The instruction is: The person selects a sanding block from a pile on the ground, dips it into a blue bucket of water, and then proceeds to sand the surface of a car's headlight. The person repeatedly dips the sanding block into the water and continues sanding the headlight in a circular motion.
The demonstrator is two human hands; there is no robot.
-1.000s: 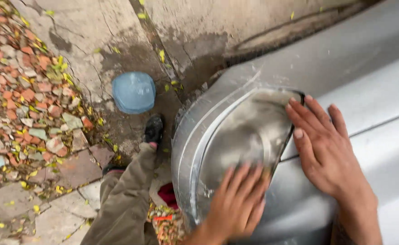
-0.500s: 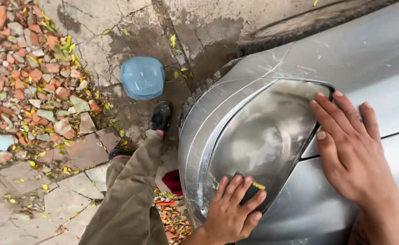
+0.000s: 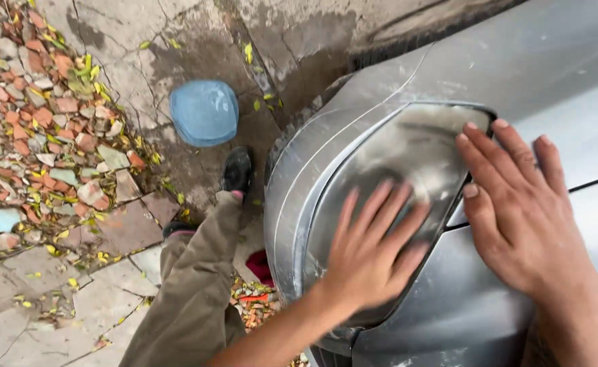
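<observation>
A cloudy, whitish-smeared headlight (image 3: 407, 146) sits in the front corner of a silver car (image 3: 516, 61). My left hand (image 3: 370, 261) lies flat on the lower part of the lens, fingers spread and blurred by motion; whatever is under the palm is hidden. My right hand (image 3: 516, 204) rests flat on the car body at the headlight's right edge. Its fingers are apart, the fingertips reach the lens's upper right corner, and it holds nothing.
My leg in olive trousers (image 3: 197, 292) and a black shoe (image 3: 236, 170) stand on wet cracked concrete close to the bumper. A round blue container (image 3: 203, 112) lies on the ground beyond the shoe. Broken bricks and yellow leaves (image 3: 33, 122) cover the left side.
My left hand has slid up from the lens's lower edge toward its middle; the dark sheet seen under its fingers half a second ago no longer shows. The right hand stays put.
</observation>
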